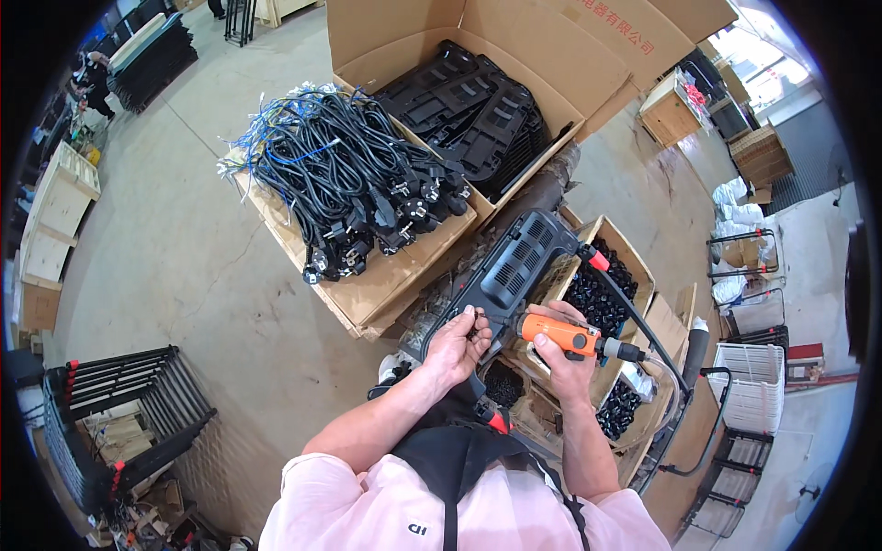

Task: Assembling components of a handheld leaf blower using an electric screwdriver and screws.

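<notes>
My right hand (pixel 562 363) is wrapped round an orange air screwdriver (pixel 562 334), its nose pointing left and a hose fitting at its right end. My left hand (pixel 459 347) is closed, thumb against fingertips, with small dark bits showing at the fingers, too small to name. Both hands are just above the near part of a black and grey plastic machine housing (pixel 525 262) with vent slots. A black tubular handle (pixel 634 308) with red joints runs off from the housing's right side. The screwdriver's tip is close to the housing; I cannot tell whether it touches.
Plug-ended black power cords (pixel 340 174) lie heaped on a cardboard box (pixel 367 308) ahead. Behind it, an open carton (pixel 395 46) holds black plastic parts (pixel 478 110). Wooden bins (pixel 648 275) of small black parts stand at right, with dark screws (pixel 503 384) nearer. Black tubular frames (pixel 129 395) stand left.
</notes>
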`<state>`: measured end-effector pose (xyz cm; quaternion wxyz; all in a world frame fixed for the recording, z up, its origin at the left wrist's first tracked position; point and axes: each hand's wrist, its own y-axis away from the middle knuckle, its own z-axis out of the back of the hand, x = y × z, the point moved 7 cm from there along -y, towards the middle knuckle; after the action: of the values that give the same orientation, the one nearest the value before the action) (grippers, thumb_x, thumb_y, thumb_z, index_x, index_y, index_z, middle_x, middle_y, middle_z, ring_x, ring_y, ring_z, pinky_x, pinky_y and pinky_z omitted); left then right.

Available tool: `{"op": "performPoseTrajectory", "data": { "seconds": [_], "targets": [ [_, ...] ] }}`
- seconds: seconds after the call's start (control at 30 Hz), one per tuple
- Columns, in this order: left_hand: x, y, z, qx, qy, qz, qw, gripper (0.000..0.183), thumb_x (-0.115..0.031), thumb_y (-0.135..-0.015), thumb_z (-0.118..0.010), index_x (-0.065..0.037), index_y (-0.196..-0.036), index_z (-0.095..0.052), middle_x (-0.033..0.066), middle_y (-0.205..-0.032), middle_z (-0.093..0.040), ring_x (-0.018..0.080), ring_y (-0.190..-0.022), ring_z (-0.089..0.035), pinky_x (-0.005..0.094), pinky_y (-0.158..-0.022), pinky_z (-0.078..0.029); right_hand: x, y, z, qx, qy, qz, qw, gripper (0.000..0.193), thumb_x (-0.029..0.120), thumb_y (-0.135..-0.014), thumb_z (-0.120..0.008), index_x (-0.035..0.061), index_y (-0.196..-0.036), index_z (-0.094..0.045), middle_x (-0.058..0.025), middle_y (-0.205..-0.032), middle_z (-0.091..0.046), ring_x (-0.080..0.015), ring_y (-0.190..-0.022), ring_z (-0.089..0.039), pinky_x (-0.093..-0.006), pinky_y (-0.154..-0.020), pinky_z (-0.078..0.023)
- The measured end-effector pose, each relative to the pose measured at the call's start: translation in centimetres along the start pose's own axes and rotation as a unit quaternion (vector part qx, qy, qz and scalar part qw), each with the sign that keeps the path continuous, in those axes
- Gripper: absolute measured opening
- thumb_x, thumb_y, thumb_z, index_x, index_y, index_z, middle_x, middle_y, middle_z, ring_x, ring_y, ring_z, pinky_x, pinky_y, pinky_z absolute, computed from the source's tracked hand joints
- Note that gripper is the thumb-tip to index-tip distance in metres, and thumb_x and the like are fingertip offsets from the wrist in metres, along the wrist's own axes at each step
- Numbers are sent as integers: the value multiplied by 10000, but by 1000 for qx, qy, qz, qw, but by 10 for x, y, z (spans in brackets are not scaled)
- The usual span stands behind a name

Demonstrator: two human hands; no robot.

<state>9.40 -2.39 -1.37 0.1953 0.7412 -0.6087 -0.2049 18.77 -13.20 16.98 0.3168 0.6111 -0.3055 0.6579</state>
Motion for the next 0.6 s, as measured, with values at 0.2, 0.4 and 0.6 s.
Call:
{"op": "performPoseTrajectory", "data": {
  "seconds": [0.2,0.4,0.6],
  "targets": [
    [5,3,2,13,-22,-1,1000,236,-301,-1084,-598,-82,-1095,-683,17,-861,-700,142,-713,-684,278,-646,-601,-6,7,2,9,-3,-14,1000,550,38,-883,-775,-33,-1378,-544,-204,-1296,-693,-249,-1200,-668,-395,-1068,-525],
    [9,-1,5,17,-26,14,999,227,-285,-1098,-573,-81,-1125,-668,-7,-838,-675,128,-690,-661,271,-631,-588,-9,4,2,34,7,-3,999,554,28,-881,-771,-36,-1382,-542,-201,-1305,-690,-242,-1188,-674,-389,-1064,-529],
    [7,3,4,54,15,38,998,238,-294,-1101,-566,-84,-1156,-663,-17,-853,-651,124,-741,-637,289,-675,-566,-7,-3,-3,42,0,-34,999,557,22,-880,-769,-36,-1384,-539,-198,-1302,-692,-240,-1196,-670,-385,-1071,-522]
  ]
}}
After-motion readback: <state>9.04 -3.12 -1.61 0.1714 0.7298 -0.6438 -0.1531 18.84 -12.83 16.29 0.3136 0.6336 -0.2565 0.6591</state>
